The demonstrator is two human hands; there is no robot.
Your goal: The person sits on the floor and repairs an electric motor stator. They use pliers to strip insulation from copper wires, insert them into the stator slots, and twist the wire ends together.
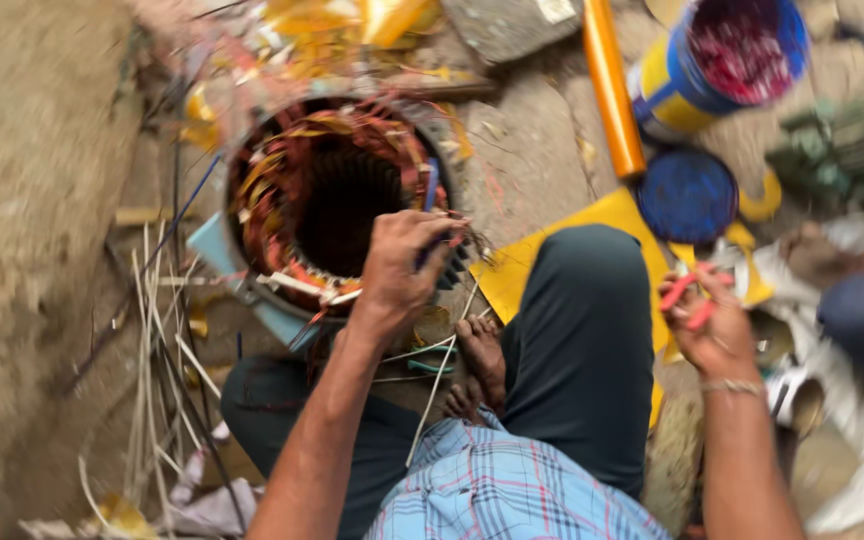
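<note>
Left hand (pixel 400 268) fisted around thin dark-blue tool (pixel 431 195), at rim of round copper-wound motor stator (pixel 327 195). Right hand (pixel 707 320) pinching red-handled pliers (pixel 680 292) (blurred), blue round lid (pixel 688 196) beyond it.

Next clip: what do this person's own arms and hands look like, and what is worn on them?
Both forearms are bare, with no gloves and no sleeves reaching them. The left hand shows no ring, watch or band. The right hand has a thin pale, beaded-looking bracelet at the wrist. A blue, white and pink plaid shirt shows at the bottom, above dark trousers.
</note>
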